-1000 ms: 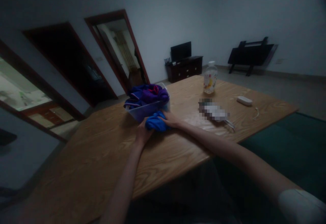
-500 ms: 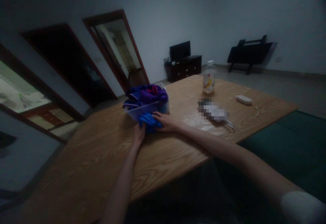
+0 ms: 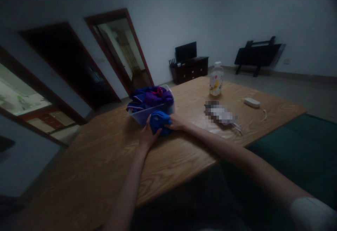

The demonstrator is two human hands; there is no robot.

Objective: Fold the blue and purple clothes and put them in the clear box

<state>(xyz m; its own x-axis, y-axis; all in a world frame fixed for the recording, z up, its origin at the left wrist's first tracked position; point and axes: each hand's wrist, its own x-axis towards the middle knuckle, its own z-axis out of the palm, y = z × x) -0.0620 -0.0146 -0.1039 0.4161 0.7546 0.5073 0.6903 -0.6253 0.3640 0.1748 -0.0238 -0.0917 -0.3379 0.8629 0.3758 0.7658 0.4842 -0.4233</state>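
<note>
At the far-middle of the wooden table, both hands meet on a bunched blue cloth: left hand cups it from the near-left side w/ fingers curled up against it, right hand pinches its right end, so both are grasping the cloth, neither clenched empty. Cloth sits on the tabletop, touching or just in front of the near wall of a pale plastic basket; can't tell which in this dim light. Handling, as a guess: light, soft, floppy, no stiffness, not fragile, not slippery; it'll sag and unroll if held at one point, so best taken at two ends or scooped from under, approx. as the hands sit now. It's wadded into a short roll, long axis roughly left-right across the table, parallel to the basket's near wall; no clear front/back end visible. Basket is heaped w/ purple and blue clothes, a bit of red on top. Further right: a blurred-out flat item, a clear bottle standing upright, a small white device w/ a cable. Dark doorways at left, TV stand at the back wall.
</note>
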